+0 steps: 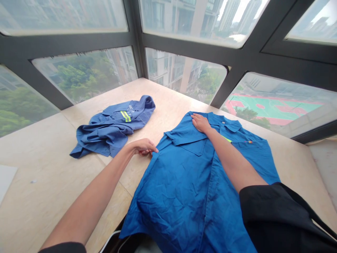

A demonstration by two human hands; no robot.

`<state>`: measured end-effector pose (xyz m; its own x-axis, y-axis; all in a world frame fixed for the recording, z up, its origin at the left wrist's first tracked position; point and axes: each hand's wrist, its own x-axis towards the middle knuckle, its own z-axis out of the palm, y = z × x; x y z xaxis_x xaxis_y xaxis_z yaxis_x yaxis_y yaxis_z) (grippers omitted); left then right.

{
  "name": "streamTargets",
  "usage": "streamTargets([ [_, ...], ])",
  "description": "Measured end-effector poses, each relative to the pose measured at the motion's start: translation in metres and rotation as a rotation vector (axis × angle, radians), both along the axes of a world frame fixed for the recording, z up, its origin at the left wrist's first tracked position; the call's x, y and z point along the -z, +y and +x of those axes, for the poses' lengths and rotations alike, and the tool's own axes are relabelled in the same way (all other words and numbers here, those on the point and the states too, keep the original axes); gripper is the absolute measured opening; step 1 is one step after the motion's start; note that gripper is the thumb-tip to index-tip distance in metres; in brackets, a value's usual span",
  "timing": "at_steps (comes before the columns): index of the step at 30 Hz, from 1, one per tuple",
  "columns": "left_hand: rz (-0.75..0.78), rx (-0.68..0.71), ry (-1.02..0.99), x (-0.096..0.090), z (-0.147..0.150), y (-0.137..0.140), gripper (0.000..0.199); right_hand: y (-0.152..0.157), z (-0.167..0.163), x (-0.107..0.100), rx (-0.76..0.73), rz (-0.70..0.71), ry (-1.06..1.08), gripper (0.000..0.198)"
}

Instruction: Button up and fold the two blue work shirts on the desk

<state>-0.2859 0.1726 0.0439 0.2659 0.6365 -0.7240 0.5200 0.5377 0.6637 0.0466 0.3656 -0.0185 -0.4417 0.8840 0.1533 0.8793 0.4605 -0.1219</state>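
A bright blue work shirt (181, 172) lies spread over the stone ledge, collar at the far end, its lower part reaching over the near edge. One short sleeve is folded inward across the chest. My left hand (145, 146) pinches the shirt's left side edge between thumb and fingers. Flat on the shirt near the shoulder and folded sleeve rests my right hand (200, 123), its fingers stretched out. The right forearm covers part of the front placket and of a yellow-green strip by the chest pocket (250, 144).
A crumpled darker blue garment (113, 123) with yellow-green stripes lies left of the shirt. The pale ledge (52, 151) meets dark window frames (184, 45) behind. A white flat item (6, 179) sits at the left edge. A white cable (109, 240) shows below the near edge.
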Motion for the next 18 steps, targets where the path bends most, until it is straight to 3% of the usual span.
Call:
streamTargets([
  [5,-0.032,0.038,-0.007,-0.004,-0.013,-0.015,0.042,0.002,0.001,0.000,0.005,0.015,-0.030,0.051],
  [11,-0.042,0.085,0.036,-0.013,-0.005,-0.029,0.049,-0.002,-0.004,-0.007,0.053,0.056,-0.128,0.047],
  [18,0.012,0.041,0.044,0.002,-0.006,-0.031,0.043,-0.038,-0.033,-0.032,0.134,0.175,-0.182,0.046],
])
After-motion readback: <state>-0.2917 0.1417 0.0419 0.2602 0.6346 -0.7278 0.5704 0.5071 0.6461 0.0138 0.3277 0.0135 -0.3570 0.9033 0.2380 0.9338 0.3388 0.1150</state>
